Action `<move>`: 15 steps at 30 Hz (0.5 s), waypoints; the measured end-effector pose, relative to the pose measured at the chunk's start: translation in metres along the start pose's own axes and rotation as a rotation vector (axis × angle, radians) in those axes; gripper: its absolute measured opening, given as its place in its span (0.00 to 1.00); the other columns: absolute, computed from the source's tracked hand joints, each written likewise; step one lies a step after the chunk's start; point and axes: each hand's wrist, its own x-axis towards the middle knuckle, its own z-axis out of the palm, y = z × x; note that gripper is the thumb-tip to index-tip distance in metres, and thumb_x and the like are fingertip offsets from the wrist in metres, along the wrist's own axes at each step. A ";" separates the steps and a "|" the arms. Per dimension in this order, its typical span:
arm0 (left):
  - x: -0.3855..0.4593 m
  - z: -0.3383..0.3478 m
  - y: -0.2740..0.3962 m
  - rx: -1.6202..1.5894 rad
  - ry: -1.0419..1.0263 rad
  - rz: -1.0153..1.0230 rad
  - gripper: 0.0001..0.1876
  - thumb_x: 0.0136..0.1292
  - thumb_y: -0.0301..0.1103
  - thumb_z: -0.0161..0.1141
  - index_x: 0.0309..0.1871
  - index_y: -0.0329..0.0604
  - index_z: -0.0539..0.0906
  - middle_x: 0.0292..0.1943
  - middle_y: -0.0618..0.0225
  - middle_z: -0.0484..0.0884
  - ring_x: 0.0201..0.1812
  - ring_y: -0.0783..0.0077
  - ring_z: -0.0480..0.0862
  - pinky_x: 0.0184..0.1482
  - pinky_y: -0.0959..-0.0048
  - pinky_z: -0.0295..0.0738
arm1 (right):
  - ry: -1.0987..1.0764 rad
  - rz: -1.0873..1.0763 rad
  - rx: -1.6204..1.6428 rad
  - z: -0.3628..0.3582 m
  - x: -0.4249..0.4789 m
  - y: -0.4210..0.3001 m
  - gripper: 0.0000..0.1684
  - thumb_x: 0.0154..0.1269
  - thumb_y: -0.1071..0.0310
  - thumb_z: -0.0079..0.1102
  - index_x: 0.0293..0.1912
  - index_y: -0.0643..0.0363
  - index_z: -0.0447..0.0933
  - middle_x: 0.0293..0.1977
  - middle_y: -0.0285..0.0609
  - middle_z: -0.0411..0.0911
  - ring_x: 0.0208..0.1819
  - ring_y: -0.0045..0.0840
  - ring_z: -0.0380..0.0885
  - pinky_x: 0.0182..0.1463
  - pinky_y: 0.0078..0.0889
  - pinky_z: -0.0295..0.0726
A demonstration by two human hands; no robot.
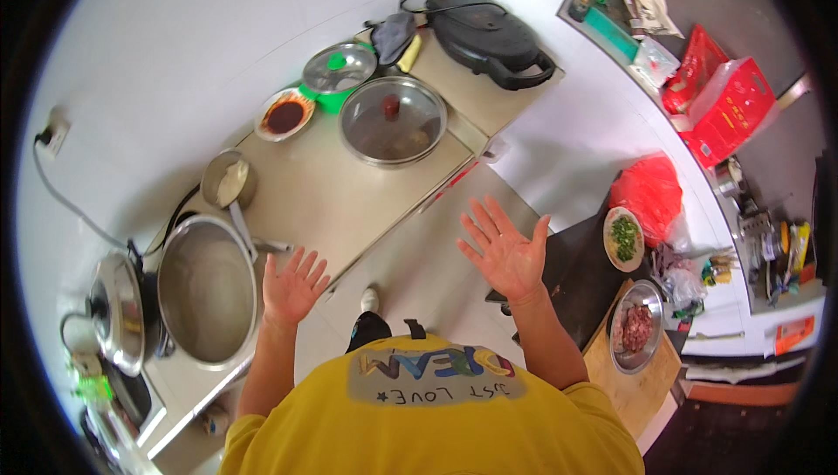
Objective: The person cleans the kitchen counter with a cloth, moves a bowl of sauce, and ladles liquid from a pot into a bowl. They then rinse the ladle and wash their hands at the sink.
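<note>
My left hand is raised palm up with its fingers apart, holding nothing. It is nearest a large steel pan with cloudy liquid and a small pot with a pale spoon or ladle in it. My right hand is also palm up, fingers spread, bare. It hangs above the floor, left of a dark counter. On that side are a plate of chopped green onion and a steel bowl of minced raw meat on a wooden cutting board.
The beige counter also bears a glass-lidded pan, a green lidded pot, a plate of dark sauce and a black electric griddle. A lidded steel cooker stands at left. Red bags lie right.
</note>
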 end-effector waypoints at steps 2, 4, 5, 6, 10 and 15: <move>-0.044 -0.014 -0.019 -0.063 -0.011 0.012 0.38 0.60 0.62 0.37 0.66 0.45 0.51 0.66 0.60 0.52 0.64 0.55 0.56 0.63 0.54 0.51 | -0.064 0.071 0.041 0.000 -0.006 0.006 0.50 0.53 0.27 0.32 0.65 0.52 0.49 0.66 0.37 0.46 0.66 0.31 0.45 0.65 0.44 0.46; -0.095 -0.019 -0.035 -0.118 0.001 0.072 0.35 0.62 0.61 0.34 0.64 0.43 0.58 0.64 0.58 0.57 0.63 0.55 0.58 0.62 0.54 0.53 | -0.096 0.148 0.053 0.002 -0.012 0.019 0.51 0.53 0.26 0.33 0.66 0.52 0.46 0.66 0.37 0.45 0.66 0.31 0.44 0.66 0.44 0.45; -0.117 -0.022 -0.042 -0.138 -0.023 0.103 0.35 0.62 0.61 0.34 0.63 0.43 0.58 0.63 0.58 0.58 0.63 0.55 0.59 0.63 0.54 0.52 | -0.114 0.194 0.053 0.003 -0.013 0.026 0.52 0.52 0.26 0.33 0.66 0.52 0.45 0.66 0.38 0.45 0.67 0.31 0.43 0.66 0.45 0.45; -0.144 -0.027 -0.047 -0.164 -0.047 0.159 0.35 0.62 0.61 0.34 0.63 0.43 0.59 0.63 0.58 0.58 0.63 0.55 0.59 0.63 0.55 0.52 | -0.140 0.228 0.030 0.005 -0.015 0.036 0.52 0.52 0.26 0.34 0.66 0.52 0.45 0.66 0.38 0.44 0.67 0.32 0.43 0.66 0.45 0.45; -0.233 -0.060 -0.064 -0.259 -0.087 0.386 0.34 0.63 0.60 0.33 0.62 0.42 0.61 0.61 0.58 0.62 0.62 0.56 0.61 0.63 0.56 0.51 | -0.220 0.381 -0.029 0.003 -0.038 0.083 0.52 0.52 0.27 0.36 0.66 0.52 0.44 0.66 0.40 0.44 0.67 0.33 0.42 0.66 0.45 0.47; -0.349 -0.135 -0.091 -0.390 -0.005 0.644 0.34 0.63 0.60 0.32 0.61 0.42 0.62 0.60 0.60 0.64 0.60 0.56 0.63 0.62 0.57 0.56 | -0.279 0.628 -0.046 0.025 -0.073 0.170 0.47 0.54 0.28 0.36 0.65 0.49 0.50 0.65 0.41 0.48 0.65 0.35 0.49 0.64 0.45 0.52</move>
